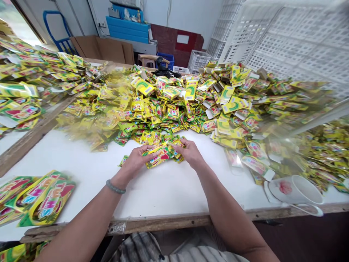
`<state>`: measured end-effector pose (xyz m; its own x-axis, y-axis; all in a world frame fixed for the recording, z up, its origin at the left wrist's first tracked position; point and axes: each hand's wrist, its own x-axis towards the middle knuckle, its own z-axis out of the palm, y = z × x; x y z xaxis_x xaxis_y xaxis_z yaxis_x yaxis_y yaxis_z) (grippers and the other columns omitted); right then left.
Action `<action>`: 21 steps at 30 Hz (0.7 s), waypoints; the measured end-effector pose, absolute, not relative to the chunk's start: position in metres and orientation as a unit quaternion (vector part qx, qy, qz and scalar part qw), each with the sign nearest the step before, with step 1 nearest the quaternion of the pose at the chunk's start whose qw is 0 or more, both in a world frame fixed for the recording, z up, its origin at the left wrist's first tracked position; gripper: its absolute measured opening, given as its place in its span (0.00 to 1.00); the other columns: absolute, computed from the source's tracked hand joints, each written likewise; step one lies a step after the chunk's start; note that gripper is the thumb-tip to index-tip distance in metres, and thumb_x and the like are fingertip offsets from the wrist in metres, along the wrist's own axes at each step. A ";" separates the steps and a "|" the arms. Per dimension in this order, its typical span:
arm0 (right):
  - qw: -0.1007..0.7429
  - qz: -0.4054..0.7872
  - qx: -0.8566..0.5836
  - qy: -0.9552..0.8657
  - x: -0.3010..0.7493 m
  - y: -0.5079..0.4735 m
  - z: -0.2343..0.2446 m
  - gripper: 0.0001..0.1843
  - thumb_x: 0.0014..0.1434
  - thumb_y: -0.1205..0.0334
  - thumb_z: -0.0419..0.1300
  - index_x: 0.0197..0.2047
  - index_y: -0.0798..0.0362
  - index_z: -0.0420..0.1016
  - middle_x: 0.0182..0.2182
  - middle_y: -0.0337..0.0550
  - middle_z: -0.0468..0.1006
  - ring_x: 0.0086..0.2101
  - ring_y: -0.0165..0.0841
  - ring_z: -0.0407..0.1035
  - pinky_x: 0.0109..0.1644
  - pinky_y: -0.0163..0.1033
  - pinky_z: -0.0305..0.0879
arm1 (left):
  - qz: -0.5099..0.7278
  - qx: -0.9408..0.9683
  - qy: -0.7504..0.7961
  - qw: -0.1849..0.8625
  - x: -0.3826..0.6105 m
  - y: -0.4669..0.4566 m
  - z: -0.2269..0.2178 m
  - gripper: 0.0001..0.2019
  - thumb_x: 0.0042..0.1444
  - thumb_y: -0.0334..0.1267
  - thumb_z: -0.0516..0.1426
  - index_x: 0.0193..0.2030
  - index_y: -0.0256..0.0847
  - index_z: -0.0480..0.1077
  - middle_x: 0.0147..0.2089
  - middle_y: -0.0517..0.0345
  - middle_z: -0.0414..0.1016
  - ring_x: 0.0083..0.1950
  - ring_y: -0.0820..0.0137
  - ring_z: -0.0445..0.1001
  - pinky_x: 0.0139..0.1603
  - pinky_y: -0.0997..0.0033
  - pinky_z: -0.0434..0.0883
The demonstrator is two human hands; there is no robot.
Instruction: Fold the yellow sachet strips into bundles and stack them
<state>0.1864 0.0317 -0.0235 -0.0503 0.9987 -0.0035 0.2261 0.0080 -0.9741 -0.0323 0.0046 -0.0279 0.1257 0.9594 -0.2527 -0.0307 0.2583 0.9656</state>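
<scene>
A huge heap of small yellow and green sachets [174,102] covers the far half of a white table [169,185]. My left hand [136,162], with a grey bead bracelet at the wrist, curls its fingers around a small bunch of sachets [160,154] at the heap's near edge. My right hand [189,153] lies on the same bunch from the right, fingers bent over it. One loose sachet [123,160] lies just left of my left hand.
Flat printed packs [40,198] are stacked at the table's near left corner. A white cup with a flower print [297,189] lies tipped at the near right. White plastic crates [286,40] stand at the back right, cardboard and blue trays behind.
</scene>
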 end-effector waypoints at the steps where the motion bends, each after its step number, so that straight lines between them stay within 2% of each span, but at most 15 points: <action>1: 0.440 0.453 -0.540 -0.556 0.185 0.032 -0.022 0.20 0.48 0.43 0.66 0.32 0.52 0.77 0.26 0.37 0.75 0.27 0.32 0.68 0.31 0.37 0.67 | 0.413 0.442 0.522 0.602 -0.032 0.005 -0.029 0.23 0.39 0.47 0.72 0.42 0.40 0.80 0.42 0.53 0.81 0.37 0.67 0.76 0.39 0.71 0.70; 4: 0.488 0.461 -0.527 -0.521 0.178 0.032 -0.021 0.19 0.51 0.43 0.64 0.34 0.51 0.72 0.28 0.38 0.74 0.29 0.32 0.67 0.34 0.37 0.66 | 0.426 0.431 0.515 0.607 -0.028 0.004 -0.028 0.22 0.39 0.48 0.72 0.41 0.39 0.80 0.41 0.54 0.81 0.36 0.68 0.76 0.39 0.71 0.69; 10: 0.516 0.323 -0.570 -0.552 0.163 0.026 -0.020 0.14 0.55 0.49 0.60 0.31 0.50 0.66 0.28 0.37 0.70 0.32 0.32 0.64 0.39 0.37 0.64 | 0.424 0.428 0.507 0.616 -0.019 0.000 -0.023 0.24 0.38 0.49 0.72 0.42 0.39 0.80 0.41 0.53 0.82 0.36 0.67 0.77 0.40 0.70 0.71; 17: 0.532 0.285 -0.592 -0.534 0.160 0.023 -0.019 0.14 0.56 0.49 0.59 0.31 0.50 0.65 0.27 0.37 0.69 0.30 0.32 0.62 0.37 0.37 0.62 | 0.463 0.365 0.493 0.640 -0.016 0.000 -0.025 0.25 0.32 0.45 0.74 0.39 0.39 0.79 0.35 0.57 0.81 0.33 0.68 0.77 0.39 0.69 0.72; 21: 0.515 0.292 -0.588 -0.551 0.156 0.020 -0.019 0.15 0.57 0.47 0.59 0.30 0.50 0.67 0.27 0.38 0.71 0.31 0.33 0.63 0.38 0.38 0.63 | 0.468 0.365 0.494 0.635 -0.015 -0.001 -0.024 0.25 0.33 0.46 0.74 0.39 0.38 0.78 0.35 0.56 0.81 0.32 0.69 0.76 0.37 0.71 0.71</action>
